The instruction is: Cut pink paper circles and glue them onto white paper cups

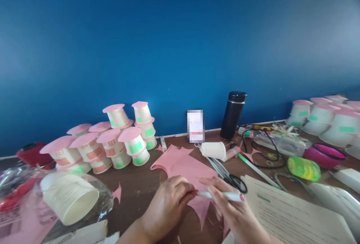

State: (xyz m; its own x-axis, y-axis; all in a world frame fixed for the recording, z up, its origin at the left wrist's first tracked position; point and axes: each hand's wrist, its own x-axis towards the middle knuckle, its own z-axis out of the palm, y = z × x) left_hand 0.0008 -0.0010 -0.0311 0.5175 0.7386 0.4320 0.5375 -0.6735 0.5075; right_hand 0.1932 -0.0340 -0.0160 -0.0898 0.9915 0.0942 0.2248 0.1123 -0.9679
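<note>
Closest to the camera, the left hand [166, 205] is curling its fingers in, and its fingertips are sitting right at the left end of a white pen [232, 196]. I can't tell if they are pinching that end or just touching it, because the fingers are hiding it. Between the 2 hands, the pen is lying sideways, its long side running left to right and dipping only a little at the right. On the other side, the right hand [231, 212] is holding the pen snugly between its thumb and fingers, so this hand is covering more of it. The pen is looking thin, smooth and straight, with a bit of red showing near each end. Over at the far left, a stack of white cups [70, 195] is lying on its side in clear plastic [104, 201]. Behind it, cup towers [133, 146] with pink tops are standing close together near the blue wall [168, 49]. Under the hands and pen, pink paper [182, 165] is lying on the brown table [129, 195], showing curvy cut edges. Just past the paper, a loose white cup [213, 150] is resting on its side near some scissors [221, 171] with black handles. Farther right, printed sheets [295, 214] are lying beside the right hand.
</note>
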